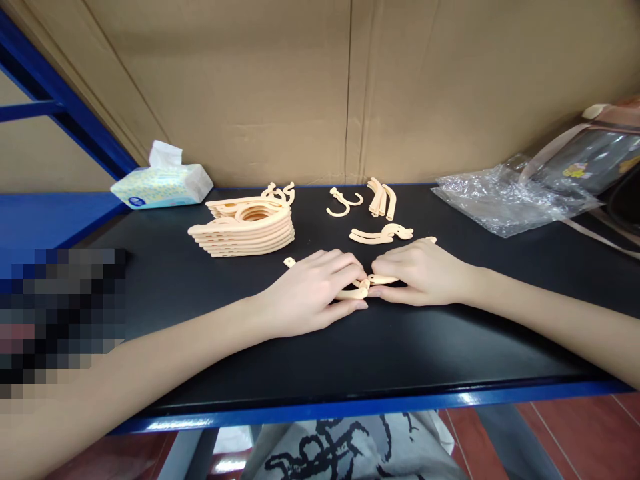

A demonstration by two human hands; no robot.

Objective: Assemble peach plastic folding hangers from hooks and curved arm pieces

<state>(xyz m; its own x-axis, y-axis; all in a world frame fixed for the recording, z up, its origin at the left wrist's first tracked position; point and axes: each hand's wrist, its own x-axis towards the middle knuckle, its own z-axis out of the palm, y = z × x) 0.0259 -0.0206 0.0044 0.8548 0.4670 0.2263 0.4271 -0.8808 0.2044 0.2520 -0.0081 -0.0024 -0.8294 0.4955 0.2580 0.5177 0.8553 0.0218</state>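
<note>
Low over the black tabletop, my left hand (313, 288) is closed around a cream plastic hanger piece (354, 293), with one end sticking out past the knuckles. My right hand (425, 272) pinches another cream hanger arm (384, 279), whose tip meets the first piece between my fingertips. My fingers hide much of both parts, so I cannot tell whether they are joined. Just beyond my right hand lie some loose hanger parts (383, 233). A neat stack of folded plastic hangers (245, 230) stands beyond my left hand.
Loose hanger hooks (344, 201) and a small pile of curved hanger arms (382, 199) lie toward the back. A tissue pack (163, 185) sits at back left. Crumpled clear plastic (510, 197) and a transparent bag (575, 157) occupy the right. Cardboard (280, 93) stands behind the table.
</note>
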